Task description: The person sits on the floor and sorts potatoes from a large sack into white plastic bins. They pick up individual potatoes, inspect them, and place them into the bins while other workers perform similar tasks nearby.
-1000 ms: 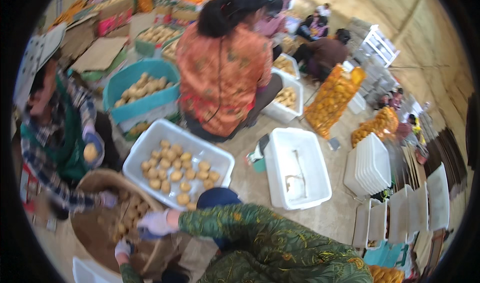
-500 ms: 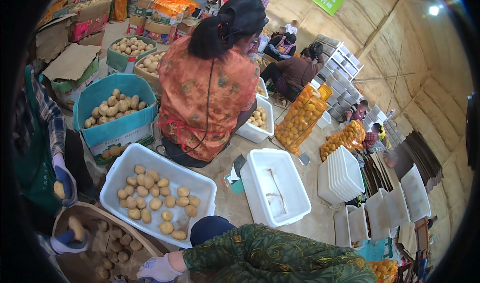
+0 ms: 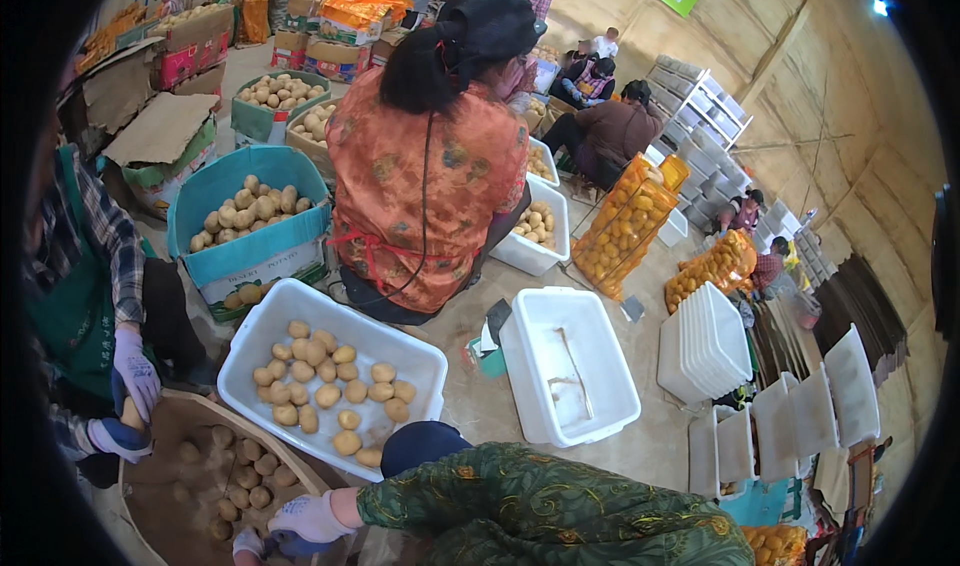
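At the lower edge my right hand, in a white glove with a blue palm, reaches down at the right side of an open brown carton. Its fingers curl under, and whatever they hold is hidden. Close beside it, my left hand shows only in part, also gloved, its fingers mostly out of sight. Loose potatoes lie on the carton's floor. Just beyond the carton stands a white plastic tub with several potatoes spread in it. My blue-clad knee is against the tub's near corner.
At the left, a co-worker's gloved hands meet around a potato over the carton. Another person squats ahead, beside a blue box of potatoes. To the right are a white tub, stacked tubs and mesh sacks.
The view has shifted, so the scene sits farther right. My left hand has come into sight beside my right. The co-worker's hands, earlier apart with a potato each, are now together.
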`<state>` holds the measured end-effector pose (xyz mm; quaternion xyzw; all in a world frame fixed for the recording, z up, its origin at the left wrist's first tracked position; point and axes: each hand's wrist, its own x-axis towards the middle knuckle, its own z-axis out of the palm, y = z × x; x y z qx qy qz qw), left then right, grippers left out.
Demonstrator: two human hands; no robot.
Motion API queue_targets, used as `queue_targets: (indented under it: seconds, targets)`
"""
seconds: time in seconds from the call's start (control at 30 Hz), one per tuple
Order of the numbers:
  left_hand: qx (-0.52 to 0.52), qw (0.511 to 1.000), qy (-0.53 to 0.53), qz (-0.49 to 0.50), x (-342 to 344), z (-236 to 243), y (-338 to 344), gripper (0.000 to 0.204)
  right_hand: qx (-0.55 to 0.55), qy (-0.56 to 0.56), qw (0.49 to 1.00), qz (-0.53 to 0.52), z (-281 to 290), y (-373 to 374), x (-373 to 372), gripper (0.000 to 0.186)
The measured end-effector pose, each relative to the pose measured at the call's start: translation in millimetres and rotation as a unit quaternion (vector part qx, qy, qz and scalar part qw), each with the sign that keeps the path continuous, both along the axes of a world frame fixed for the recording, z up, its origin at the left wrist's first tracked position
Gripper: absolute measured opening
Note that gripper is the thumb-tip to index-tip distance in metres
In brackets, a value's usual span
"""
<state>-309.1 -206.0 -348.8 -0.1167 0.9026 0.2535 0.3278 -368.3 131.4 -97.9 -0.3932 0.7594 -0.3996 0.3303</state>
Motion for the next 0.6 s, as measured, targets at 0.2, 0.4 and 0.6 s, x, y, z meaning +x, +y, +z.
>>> queue_targets:
  seconds: [0.2, 0.4, 0.6]
  targets:
    - [0.263, 0.95, 0.071, 0.153, -40, 148, 59, 0.036, -0.084, -0.045, 0.979, -0.179, -14, -20, -3, 0.046]
    - [0.372, 0.842, 0.335, 0.199, -22, 210, 101, 0.038, -0.262, -0.346, 0.881, -0.188, -44, -44, -2, 0.067]
    - [-0.043, 0.901, 0.419, 0.104, 32, 299, 113, 0.032, -0.214, -0.554, 0.804, -0.024, 50, -24, 8, 0.053]
